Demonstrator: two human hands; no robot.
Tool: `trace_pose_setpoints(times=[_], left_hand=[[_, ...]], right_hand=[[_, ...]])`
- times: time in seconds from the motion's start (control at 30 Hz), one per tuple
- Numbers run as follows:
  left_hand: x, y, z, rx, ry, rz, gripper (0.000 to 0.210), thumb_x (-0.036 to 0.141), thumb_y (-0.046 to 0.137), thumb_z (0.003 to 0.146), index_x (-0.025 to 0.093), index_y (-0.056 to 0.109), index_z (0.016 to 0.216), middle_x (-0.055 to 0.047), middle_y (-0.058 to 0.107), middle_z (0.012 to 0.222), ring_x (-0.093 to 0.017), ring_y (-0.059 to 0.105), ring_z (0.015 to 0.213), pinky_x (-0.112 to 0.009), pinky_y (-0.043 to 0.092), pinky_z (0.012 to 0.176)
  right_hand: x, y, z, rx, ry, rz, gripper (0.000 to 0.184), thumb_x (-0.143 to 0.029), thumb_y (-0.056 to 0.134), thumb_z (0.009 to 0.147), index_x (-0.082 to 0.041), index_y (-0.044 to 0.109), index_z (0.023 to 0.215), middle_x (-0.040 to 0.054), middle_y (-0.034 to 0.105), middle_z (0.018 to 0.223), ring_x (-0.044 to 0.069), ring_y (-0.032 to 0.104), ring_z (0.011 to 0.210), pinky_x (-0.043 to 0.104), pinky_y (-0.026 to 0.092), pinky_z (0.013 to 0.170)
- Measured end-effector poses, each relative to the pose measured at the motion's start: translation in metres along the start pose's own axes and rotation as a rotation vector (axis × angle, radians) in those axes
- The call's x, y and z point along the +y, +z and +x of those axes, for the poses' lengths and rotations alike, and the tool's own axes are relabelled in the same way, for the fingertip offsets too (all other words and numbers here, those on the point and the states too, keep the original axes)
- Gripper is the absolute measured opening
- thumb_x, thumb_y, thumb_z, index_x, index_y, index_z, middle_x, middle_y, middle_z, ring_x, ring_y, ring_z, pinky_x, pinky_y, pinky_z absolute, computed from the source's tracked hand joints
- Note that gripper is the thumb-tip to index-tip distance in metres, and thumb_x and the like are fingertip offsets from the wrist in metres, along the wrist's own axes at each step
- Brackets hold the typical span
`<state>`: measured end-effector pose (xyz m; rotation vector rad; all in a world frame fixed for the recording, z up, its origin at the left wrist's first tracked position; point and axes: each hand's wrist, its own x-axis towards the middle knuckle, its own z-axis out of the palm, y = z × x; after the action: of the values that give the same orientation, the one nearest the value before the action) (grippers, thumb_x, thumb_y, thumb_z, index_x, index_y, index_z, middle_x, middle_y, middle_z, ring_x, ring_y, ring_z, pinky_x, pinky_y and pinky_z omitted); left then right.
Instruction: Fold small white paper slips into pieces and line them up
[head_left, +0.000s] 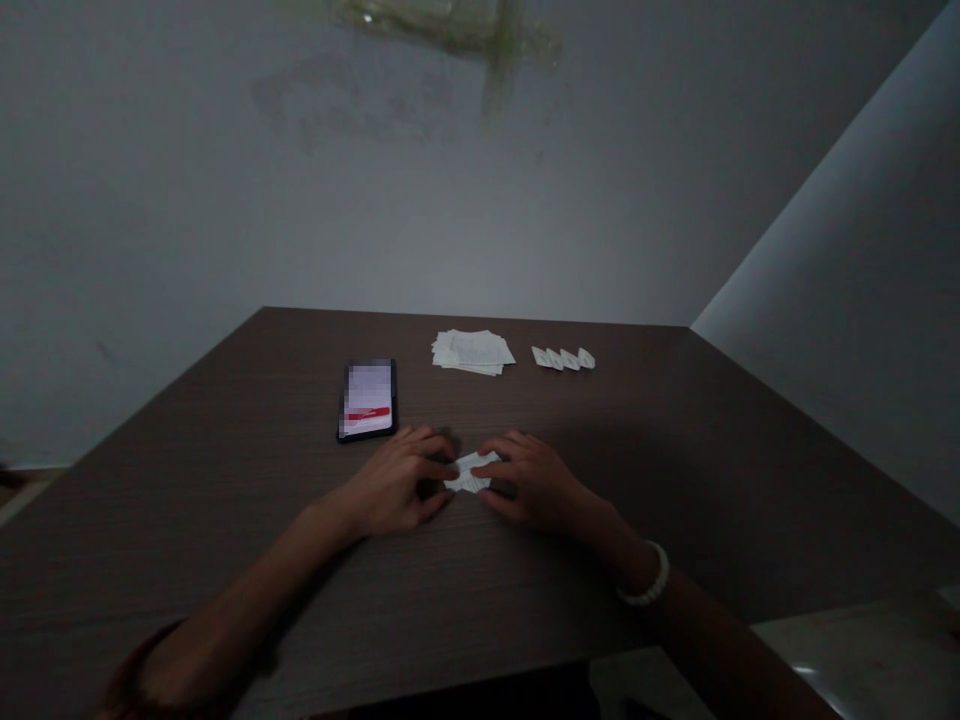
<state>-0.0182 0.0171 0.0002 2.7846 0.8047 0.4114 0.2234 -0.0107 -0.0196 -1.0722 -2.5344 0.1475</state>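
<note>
A small piece of printed white paper [471, 474], with angled edges as if folded, lies on the table between my two hands. My left hand [409, 478] holds its left edge, fingers curled and thumb low. On the opposite edge are the curled fingers of my right hand [529, 480], pressing the paper near its middle. The fingers cover parts of both ends, so the exact folds cannot be made out. Beyond the hands sits a loose stack of printed paper sheets [472, 350]. To its right, several small folded papers [562, 358] stand in an overlapping row.
A phone [367, 398] with a lit screen lies beyond my left hand. The brown wooden table [225, 450] meets a grey wall [375, 220] at its far edge. Another wall [847, 300] runs along the right side.
</note>
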Motion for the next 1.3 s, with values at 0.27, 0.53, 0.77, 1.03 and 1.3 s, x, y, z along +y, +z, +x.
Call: trace_pose_setpoints(times=[0.27, 0.53, 0.77, 1.03, 1.3], left_hand=[[-0.0006, 0.0036, -0.0009, -0.003, -0.026, -0.012, 0.025, 0.027, 0.064, 0.08, 0.021, 0.069, 0.103, -0.007, 0.061, 0.106, -0.026, 0.053, 0.102, -0.041, 0.039, 0.091], [0.003, 0.0007, 0.0014, -0.017, -0.035, -0.017, 0.025, 0.026, 0.064, 0.08, 0.02, 0.069, 0.104, -0.007, 0.061, 0.107, -0.026, 0.053, 0.102, -0.041, 0.039, 0.09], [0.002, 0.0028, 0.0005, -0.003, -0.023, -0.004, 0.024, 0.027, 0.062, 0.081, 0.02, 0.068, 0.103, -0.007, 0.061, 0.106, -0.025, 0.053, 0.101, -0.041, 0.038, 0.089], [0.0026, 0.003, -0.0001, 0.001, -0.017, 0.034, 0.027, 0.03, 0.06, 0.084, 0.02, 0.067, 0.108, -0.008, 0.061, 0.106, -0.026, 0.052, 0.101, -0.04, 0.04, 0.087], [0.0019, 0.0042, 0.0003, 0.01, 0.021, 0.093, 0.031, 0.034, 0.06, 0.086, 0.018, 0.064, 0.113, -0.009, 0.061, 0.109, -0.027, 0.051, 0.102, -0.04, 0.039, 0.087]], right_hand=[[0.0027, -0.0023, -0.001, 0.0, -0.037, 0.017, 0.031, -0.037, 0.064, 0.085, -0.022, 0.068, 0.111, 0.009, 0.062, 0.117, 0.022, 0.053, 0.103, 0.038, 0.042, 0.088], [0.004, -0.0005, 0.0, 0.01, -0.064, -0.005, 0.026, -0.031, 0.059, 0.088, -0.021, 0.068, 0.11, 0.0081, 0.064, 0.116, 0.022, 0.053, 0.101, 0.037, 0.044, 0.087], [0.0021, -0.0023, 0.0002, 0.021, -0.065, -0.005, 0.025, -0.03, 0.058, 0.089, -0.02, 0.069, 0.11, 0.0085, 0.065, 0.114, 0.021, 0.054, 0.1, 0.036, 0.044, 0.086], [0.0025, -0.0018, 0.0019, 0.024, -0.057, -0.007, 0.026, -0.029, 0.05, 0.095, -0.02, 0.069, 0.109, 0.0084, 0.066, 0.112, 0.02, 0.055, 0.1, 0.036, 0.044, 0.086], [0.0004, -0.0058, 0.0042, -0.001, -0.037, -0.012, 0.028, -0.026, 0.044, 0.097, -0.017, 0.069, 0.106, 0.0081, 0.066, 0.113, 0.02, 0.055, 0.099, 0.035, 0.043, 0.088]])
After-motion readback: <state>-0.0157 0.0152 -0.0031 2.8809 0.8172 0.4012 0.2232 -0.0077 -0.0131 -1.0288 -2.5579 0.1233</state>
